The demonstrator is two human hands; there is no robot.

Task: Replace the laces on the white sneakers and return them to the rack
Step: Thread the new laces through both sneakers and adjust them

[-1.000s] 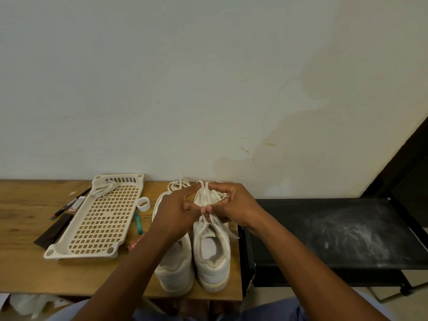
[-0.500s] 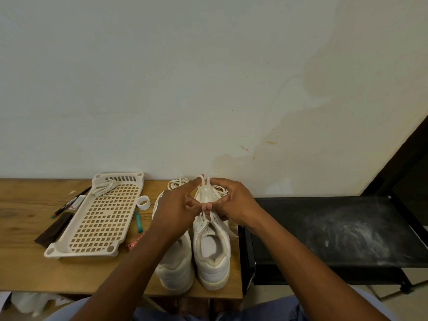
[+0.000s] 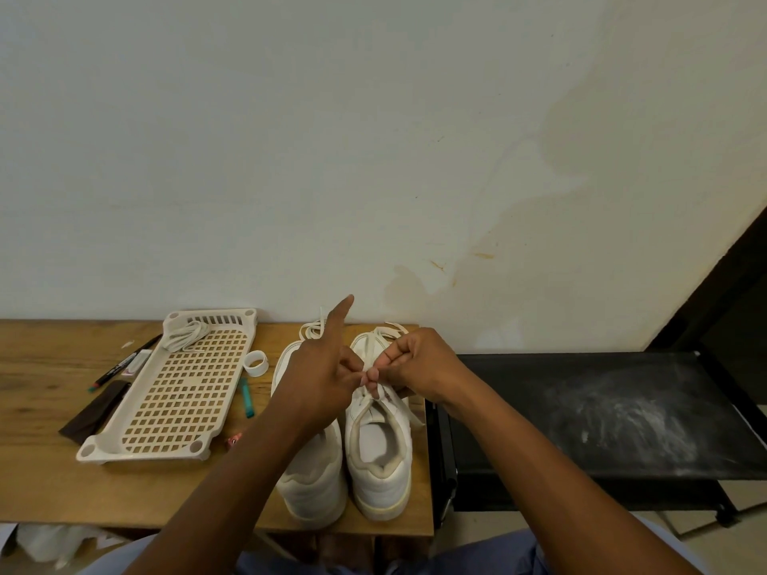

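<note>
Wooden table (image 3: 50, 483) against a stained white wall (image 3: 373, 139); black shelf (image 3: 602, 408) adjoining. Two white sneakers (image 3: 379, 462) stand at the table's right end. Left hand (image 3: 319, 383) and right hand (image 3: 419, 367) grip: each pinches one lace (image 3: 375, 346). One perforated tray (image 3: 182, 392), two markers (image 3: 124, 361).

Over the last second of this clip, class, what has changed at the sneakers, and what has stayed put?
The left hand has straightened its index finger, which now points up and away; it lay curled by the laces before. The right hand still pinches the lace of the right sneaker, thumbs meeting as before. Both sneakers, the left sneaker included, the white rack and the pens have not moved.
</note>
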